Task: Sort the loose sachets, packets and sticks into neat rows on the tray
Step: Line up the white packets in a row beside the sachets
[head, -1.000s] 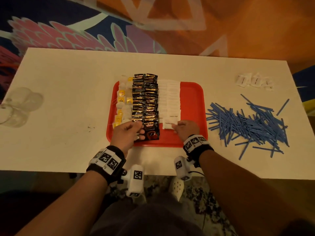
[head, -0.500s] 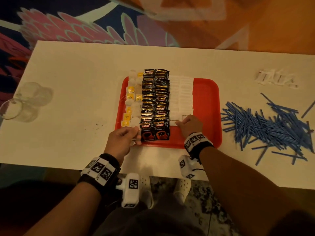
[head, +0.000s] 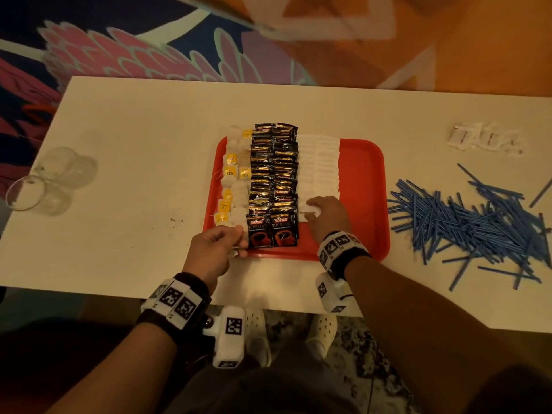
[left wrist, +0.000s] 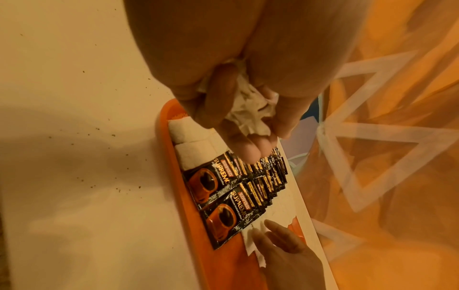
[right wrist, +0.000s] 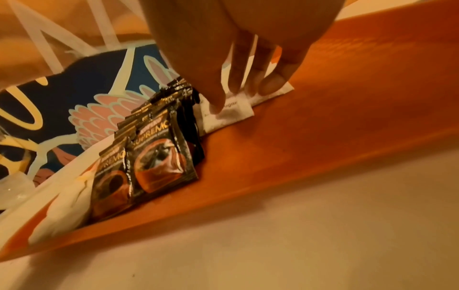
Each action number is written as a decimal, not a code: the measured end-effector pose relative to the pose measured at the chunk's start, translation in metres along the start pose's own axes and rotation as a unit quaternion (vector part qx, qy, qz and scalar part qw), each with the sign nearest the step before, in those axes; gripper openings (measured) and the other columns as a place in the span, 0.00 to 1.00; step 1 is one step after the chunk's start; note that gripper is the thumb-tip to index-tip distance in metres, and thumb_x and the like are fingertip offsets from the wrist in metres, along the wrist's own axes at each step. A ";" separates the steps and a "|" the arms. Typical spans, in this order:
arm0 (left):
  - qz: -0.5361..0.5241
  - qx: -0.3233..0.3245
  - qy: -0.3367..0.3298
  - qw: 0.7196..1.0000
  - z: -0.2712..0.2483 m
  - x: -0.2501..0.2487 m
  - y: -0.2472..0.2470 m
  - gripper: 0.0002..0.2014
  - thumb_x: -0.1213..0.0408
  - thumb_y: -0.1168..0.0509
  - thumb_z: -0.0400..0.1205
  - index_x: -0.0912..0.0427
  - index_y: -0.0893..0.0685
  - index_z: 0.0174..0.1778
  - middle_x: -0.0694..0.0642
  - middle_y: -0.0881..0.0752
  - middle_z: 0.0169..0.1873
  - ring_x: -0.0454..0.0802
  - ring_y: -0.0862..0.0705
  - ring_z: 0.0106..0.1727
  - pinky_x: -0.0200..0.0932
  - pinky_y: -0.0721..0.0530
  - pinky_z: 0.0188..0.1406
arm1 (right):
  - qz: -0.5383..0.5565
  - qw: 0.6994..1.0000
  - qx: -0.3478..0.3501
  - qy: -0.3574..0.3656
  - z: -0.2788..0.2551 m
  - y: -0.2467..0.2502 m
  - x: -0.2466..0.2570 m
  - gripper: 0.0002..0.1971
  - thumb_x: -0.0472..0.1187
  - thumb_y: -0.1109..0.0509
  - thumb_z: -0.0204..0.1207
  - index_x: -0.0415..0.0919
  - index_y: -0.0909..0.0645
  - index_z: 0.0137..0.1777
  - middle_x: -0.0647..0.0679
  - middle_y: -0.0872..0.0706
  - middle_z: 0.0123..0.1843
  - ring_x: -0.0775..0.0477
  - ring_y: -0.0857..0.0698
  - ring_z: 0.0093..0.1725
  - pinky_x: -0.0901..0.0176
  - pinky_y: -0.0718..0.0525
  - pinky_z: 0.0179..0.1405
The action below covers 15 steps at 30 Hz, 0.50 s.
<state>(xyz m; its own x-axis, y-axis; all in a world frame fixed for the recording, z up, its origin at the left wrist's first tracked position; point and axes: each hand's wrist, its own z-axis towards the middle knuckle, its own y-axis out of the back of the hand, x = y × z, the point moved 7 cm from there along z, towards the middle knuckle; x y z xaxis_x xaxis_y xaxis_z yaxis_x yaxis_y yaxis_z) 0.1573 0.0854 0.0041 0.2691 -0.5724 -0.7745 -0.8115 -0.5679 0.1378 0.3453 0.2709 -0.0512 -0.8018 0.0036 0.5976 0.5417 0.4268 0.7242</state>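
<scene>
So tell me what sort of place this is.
Probably a hotel room or lounge with a hot-drinks setup, though I can't be sure. A red tray on a white table holds rows of coffee sachets, tea bags and sugar packets, and the patterned carpet looks commercial.

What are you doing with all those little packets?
A person is lining up packets in rows on a red tray. Tea bags, black coffee sachets and white sugar packets already lie in rows. The left hand holds a crumpled white packet at the tray's near corner. The right hand presses its fingers on the nearest sugar packet. A pile of blue sticks and a few white packets wait on the table.
</scene>
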 end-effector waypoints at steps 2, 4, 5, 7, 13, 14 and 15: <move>-0.010 0.006 0.008 1.000 -0.002 -0.001 -0.004 0.13 0.57 0.33 0.86 0.64 0.13 0.42 0.58 0.12 0.36 0.53 0.18 0.34 0.35 0.35 0.17 | 0.019 1.000 -0.019 -0.003 -0.006 0.009 0.000 0.14 0.40 0.27 0.79 0.51 0.16 0.63 0.50 0.19 0.67 0.48 0.22 0.68 0.58 0.25 0.63; -0.034 0.016 0.026 0.999 -0.004 -0.004 -0.012 0.16 0.54 0.36 0.87 0.64 0.14 0.46 0.59 0.12 0.37 0.50 0.18 0.31 0.33 0.34 0.15 | 0.051 0.998 -0.034 -0.004 -0.014 0.017 0.003 0.12 0.41 0.26 0.77 0.51 0.16 0.60 0.52 0.18 0.62 0.50 0.20 0.63 0.58 0.23 0.61; -0.052 0.022 0.038 0.998 -0.007 -0.006 -0.018 0.17 0.52 0.39 0.88 0.64 0.15 0.47 0.60 0.12 0.37 0.50 0.17 0.29 0.32 0.32 0.13 | 0.072 0.997 -0.035 0.000 -0.019 0.022 0.005 0.11 0.42 0.25 0.77 0.50 0.16 0.59 0.53 0.17 0.59 0.52 0.19 0.59 0.59 0.21 0.60; -0.095 0.034 0.059 0.993 -0.012 -0.013 -0.034 0.21 0.50 0.43 0.90 0.65 0.17 0.46 0.61 0.12 0.35 0.50 0.17 0.26 0.31 0.30 0.11 | 0.118 0.993 -0.020 0.022 -0.032 0.030 0.016 0.08 0.41 0.25 0.77 0.48 0.15 0.55 0.54 0.15 0.53 0.55 0.18 0.52 0.60 0.18 0.54; -0.099 0.112 0.043 0.988 -0.030 -0.036 -0.081 0.28 0.43 0.52 0.90 0.64 0.19 0.46 0.62 0.11 0.30 0.52 0.14 0.23 0.30 0.39 0.09 | 0.215 0.961 0.116 0.129 -0.079 0.051 0.058 0.11 0.40 0.18 0.68 0.51 0.11 0.49 0.52 0.09 0.48 0.54 0.13 0.48 0.62 0.15 0.52; -0.090 0.115 0.042 0.988 -0.033 -0.039 -0.086 0.28 0.43 0.51 0.90 0.63 0.18 0.46 0.60 0.11 0.28 0.50 0.16 0.22 0.29 0.39 0.10 | 0.202 0.957 0.150 0.144 -0.086 0.053 0.062 0.13 0.40 0.17 0.67 0.52 0.11 0.51 0.52 0.09 0.50 0.53 0.13 0.50 0.62 0.14 0.54; -0.084 0.114 0.043 0.989 -0.036 -0.041 -0.090 0.27 0.42 0.50 0.89 0.63 0.18 0.46 0.57 0.13 0.27 0.48 0.19 0.20 0.29 0.38 0.10 | 0.183 0.956 0.169 0.157 -0.092 0.057 0.064 0.16 0.41 0.16 0.66 0.51 0.11 0.53 0.52 0.09 0.52 0.53 0.13 0.51 0.62 0.15 0.55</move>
<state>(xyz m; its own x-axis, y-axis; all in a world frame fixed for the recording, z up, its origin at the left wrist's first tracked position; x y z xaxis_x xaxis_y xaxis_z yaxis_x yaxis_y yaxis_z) 0.2385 0.1387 0.0460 0.4444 -0.5353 -0.7183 -0.8454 -0.5157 -0.1387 0.3482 0.2119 0.0598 -0.4296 -0.0398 0.9022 0.6166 0.7170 0.3252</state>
